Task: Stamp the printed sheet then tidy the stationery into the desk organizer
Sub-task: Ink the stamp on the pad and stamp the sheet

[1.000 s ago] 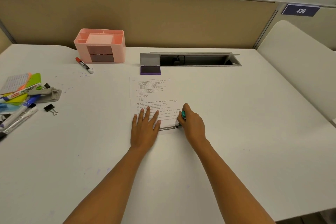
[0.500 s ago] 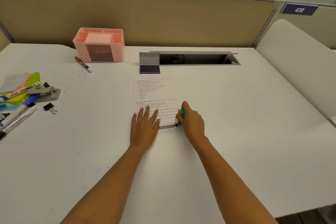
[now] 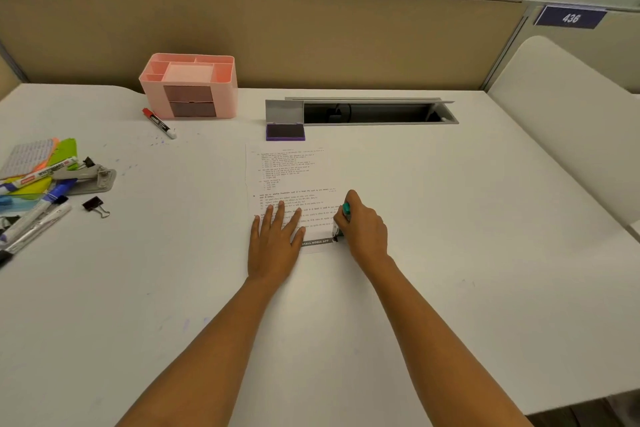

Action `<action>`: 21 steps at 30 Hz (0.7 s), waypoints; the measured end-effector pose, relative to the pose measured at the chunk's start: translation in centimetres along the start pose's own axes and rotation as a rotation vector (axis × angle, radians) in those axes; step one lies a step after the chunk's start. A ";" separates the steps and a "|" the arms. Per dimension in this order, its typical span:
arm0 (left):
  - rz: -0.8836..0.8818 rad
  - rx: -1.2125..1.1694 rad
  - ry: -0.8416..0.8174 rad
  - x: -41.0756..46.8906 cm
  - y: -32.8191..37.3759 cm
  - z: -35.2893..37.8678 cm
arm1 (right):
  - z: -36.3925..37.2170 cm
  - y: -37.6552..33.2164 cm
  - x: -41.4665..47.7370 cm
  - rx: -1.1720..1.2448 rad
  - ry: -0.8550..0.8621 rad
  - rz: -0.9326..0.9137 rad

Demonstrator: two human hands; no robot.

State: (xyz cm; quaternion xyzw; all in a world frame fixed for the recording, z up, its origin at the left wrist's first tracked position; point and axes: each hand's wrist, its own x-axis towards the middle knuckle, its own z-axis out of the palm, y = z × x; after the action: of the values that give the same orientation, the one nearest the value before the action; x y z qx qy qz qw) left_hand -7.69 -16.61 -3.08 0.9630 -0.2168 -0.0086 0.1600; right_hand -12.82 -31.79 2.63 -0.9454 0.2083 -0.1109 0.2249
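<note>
A printed sheet [image 3: 289, 170] lies in the middle of the white desk. My left hand [image 3: 275, 243] rests flat on its lower left part, fingers spread. My right hand [image 3: 365, 230] is closed around a stamp [image 3: 341, 222] with a teal top, pressed down on the sheet's lower right corner. An open purple ink pad [image 3: 285, 131] sits just beyond the sheet. The pink desk organizer [image 3: 188, 85] stands at the back left, with a red-capped marker [image 3: 158, 123] lying in front of it.
At the left edge lie several markers [image 3: 38, 215], coloured sticky notes [image 3: 38, 156], a grey stapler [image 3: 88, 178] and a black binder clip [image 3: 95, 205]. A cable slot [image 3: 374, 112] opens in the desk at the back. A beige partition [image 3: 311, 31] closes off the far side.
Both hands keep their places on the sheet; only the camera view has shifted slightly.
</note>
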 end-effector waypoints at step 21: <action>0.004 -0.049 0.057 0.0 0.1 -0.1 | -4.4 -0.3 6.7 0.906 0.011 0.544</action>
State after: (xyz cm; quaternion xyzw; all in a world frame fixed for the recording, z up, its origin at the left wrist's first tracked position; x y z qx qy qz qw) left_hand -7.74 -16.66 -3.00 0.9582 -0.2138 0.0136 0.1896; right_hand -8.05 -36.18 7.42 -0.6647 0.3785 -0.1325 0.6303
